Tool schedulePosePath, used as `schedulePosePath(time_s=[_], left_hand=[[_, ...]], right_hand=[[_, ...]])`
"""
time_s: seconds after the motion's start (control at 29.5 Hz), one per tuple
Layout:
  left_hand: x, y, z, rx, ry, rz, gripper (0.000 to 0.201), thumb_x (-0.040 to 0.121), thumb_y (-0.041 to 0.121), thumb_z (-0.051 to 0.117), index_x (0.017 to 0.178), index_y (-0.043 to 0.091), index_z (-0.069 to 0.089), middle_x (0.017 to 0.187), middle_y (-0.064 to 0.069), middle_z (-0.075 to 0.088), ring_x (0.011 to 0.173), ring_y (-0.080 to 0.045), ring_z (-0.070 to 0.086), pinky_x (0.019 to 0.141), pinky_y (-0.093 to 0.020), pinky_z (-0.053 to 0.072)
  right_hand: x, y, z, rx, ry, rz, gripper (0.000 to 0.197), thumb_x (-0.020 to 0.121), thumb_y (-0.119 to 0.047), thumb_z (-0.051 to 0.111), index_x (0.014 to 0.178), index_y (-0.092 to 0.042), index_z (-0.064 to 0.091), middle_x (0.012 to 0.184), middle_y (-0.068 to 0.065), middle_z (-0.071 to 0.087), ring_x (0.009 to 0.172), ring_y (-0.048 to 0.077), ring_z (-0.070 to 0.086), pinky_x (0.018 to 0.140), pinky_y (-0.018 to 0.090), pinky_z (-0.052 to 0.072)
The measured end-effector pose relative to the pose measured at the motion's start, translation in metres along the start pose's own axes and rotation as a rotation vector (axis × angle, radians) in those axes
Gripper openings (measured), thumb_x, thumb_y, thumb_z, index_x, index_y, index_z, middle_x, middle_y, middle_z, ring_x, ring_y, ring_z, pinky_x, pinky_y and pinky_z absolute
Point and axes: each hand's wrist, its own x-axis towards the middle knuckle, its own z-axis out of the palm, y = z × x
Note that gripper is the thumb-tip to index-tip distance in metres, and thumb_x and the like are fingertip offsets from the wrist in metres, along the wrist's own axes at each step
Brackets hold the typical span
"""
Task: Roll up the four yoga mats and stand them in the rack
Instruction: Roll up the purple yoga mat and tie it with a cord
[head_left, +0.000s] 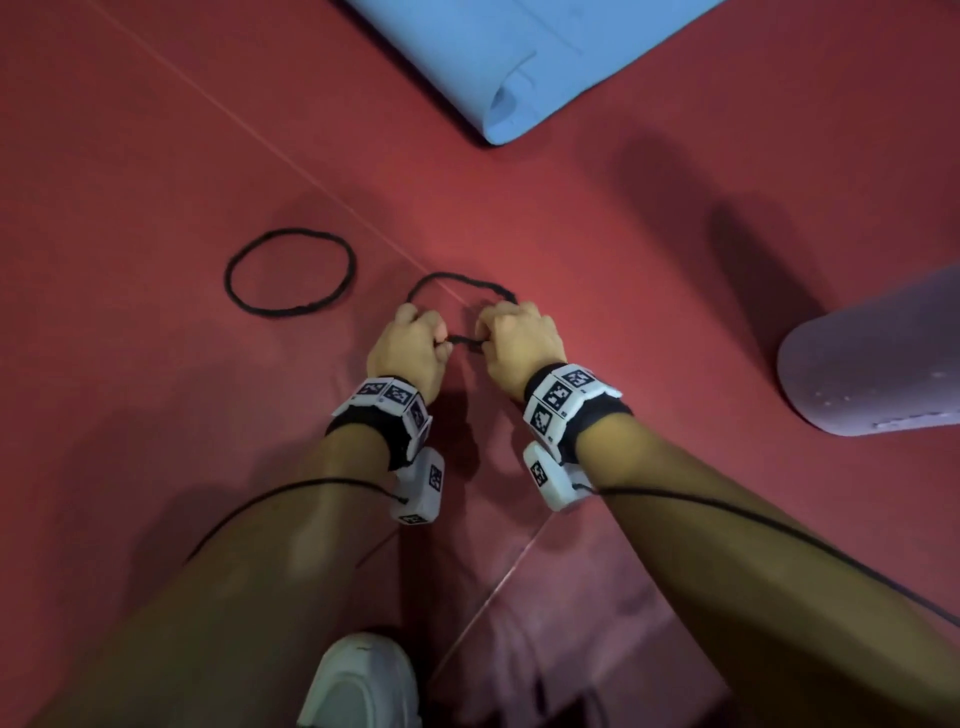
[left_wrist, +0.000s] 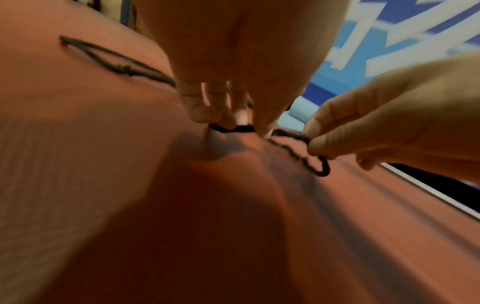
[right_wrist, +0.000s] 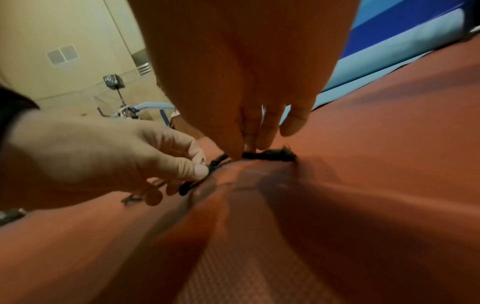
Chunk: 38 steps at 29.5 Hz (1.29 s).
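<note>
Both hands are low over the red mat (head_left: 675, 234), each pinching the same black elastic loop (head_left: 460, 283). My left hand (head_left: 434, 338) holds its near left part and my right hand (head_left: 485, 335) its near right part. The far side of the loop lies on the mat. In the left wrist view the left fingertips (left_wrist: 223, 119) nip the band (left_wrist: 233, 129) against the mat. In the right wrist view the right fingertips (right_wrist: 249, 144) hold the band (right_wrist: 270, 156). A light blue mat (head_left: 519, 67), loosely rolled at its end, lies at the top. A lavender rolled mat (head_left: 872, 364) lies at the right.
A second black elastic loop (head_left: 291, 273) lies free on the red surface left of my hands. My white shoe (head_left: 358, 680) is at the bottom edge. A pale seam line (head_left: 249, 135) runs diagonally across the red surface. No rack shows in any view.
</note>
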Motion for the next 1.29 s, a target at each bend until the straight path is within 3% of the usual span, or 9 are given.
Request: schedulePosePath(time_s=[0.17,0.41,0.54,0.68,0.75,0.88,1.05,1.15,1.29], left_hand=[[-0.007,0.053,-0.037,-0.094,0.123,0.211,0.006,0.098,0.022,0.051,0.1,0.016,0.053,0.091,-0.003,0.065,0.083,-0.033,0.061,0.065,-0.038,0.043],[0.003,0.157,-0.132,-0.267,0.351,0.459,0.017,0.088,0.013,0.06,0.102,0.014,0.069,0.098,-0.003,0.067,0.089,-0.025,0.063,0.079,-0.032,0.045],[0.006,0.23,-0.195,-0.28,0.368,0.478,0.018,0.092,0.014,0.061,0.106,0.017,0.07,0.103,-0.002,0.068,0.086,-0.026,0.061,0.082,-0.037,0.048],[0.001,0.303,-0.246,-0.391,0.436,0.517,0.015,0.091,0.017,0.062,0.102,0.022,0.07,0.075,0.015,0.061,0.063,-0.017,0.048,0.076,-0.037,0.051],[-0.006,0.34,-0.266,-0.475,0.456,0.551,0.014,0.09,0.02,0.061,0.1,0.024,0.069,0.068,0.018,0.057,0.058,-0.018,0.053,0.074,-0.038,0.053],[-0.023,0.409,-0.306,-0.59,0.497,0.671,0.016,0.088,0.028,0.057,0.099,0.024,0.067,0.076,0.005,0.068,0.064,-0.024,0.064,0.072,-0.041,0.055],[-0.054,0.483,-0.348,-0.67,0.523,0.81,0.011,0.087,0.019,0.061,0.095,0.018,0.067,0.083,0.01,0.066,0.065,-0.016,0.062,0.072,-0.036,0.054],[-0.075,0.522,-0.359,-0.673,0.503,0.889,0.009,0.086,0.017,0.063,0.094,0.015,0.068,0.087,0.007,0.067,0.074,-0.013,0.061,0.077,-0.035,0.053],[-0.101,0.558,-0.353,-0.62,0.423,0.959,0.012,0.083,0.019,0.062,0.093,0.015,0.068,0.093,0.001,0.068,0.085,-0.017,0.064,0.083,-0.039,0.053]], right_hand=[[-0.041,0.016,-0.045,0.118,0.239,0.081,0.024,0.085,-0.005,0.05,0.104,-0.019,0.055,0.09,-0.003,0.058,0.1,0.03,0.05,0.085,0.04,0.037],[-0.085,0.031,-0.185,0.129,0.481,0.168,0.02,0.086,-0.014,0.054,0.105,-0.015,0.06,0.102,0.009,0.067,0.099,0.037,0.061,0.078,0.041,0.045],[-0.11,0.031,-0.281,0.164,0.599,0.177,0.02,0.089,-0.015,0.051,0.107,-0.015,0.06,0.107,0.011,0.066,0.099,0.038,0.061,0.074,0.04,0.043],[-0.141,0.033,-0.36,0.197,0.746,0.161,0.022,0.089,-0.013,0.051,0.108,-0.016,0.062,0.108,0.009,0.067,0.101,0.036,0.06,0.073,0.038,0.04],[-0.16,0.036,-0.395,0.198,0.814,0.15,0.022,0.089,-0.013,0.051,0.108,-0.016,0.063,0.109,0.008,0.068,0.102,0.034,0.06,0.073,0.036,0.037],[-0.201,0.038,-0.457,0.21,0.975,0.088,0.02,0.088,-0.012,0.053,0.104,-0.014,0.065,0.107,0.008,0.069,0.1,0.033,0.061,0.076,0.038,0.043],[-0.259,0.038,-0.523,0.206,1.121,0.058,0.02,0.086,-0.011,0.054,0.103,-0.011,0.065,0.105,0.01,0.068,0.099,0.034,0.06,0.081,0.043,0.045],[-0.292,0.047,-0.557,0.152,1.151,0.096,0.021,0.086,-0.012,0.054,0.103,-0.012,0.066,0.106,0.009,0.068,0.098,0.032,0.059,0.076,0.038,0.041],[-0.335,0.073,-0.586,0.153,1.121,0.157,0.018,0.083,-0.009,0.054,0.096,-0.012,0.067,0.101,0.009,0.068,0.094,0.031,0.061,0.081,0.043,0.048]])
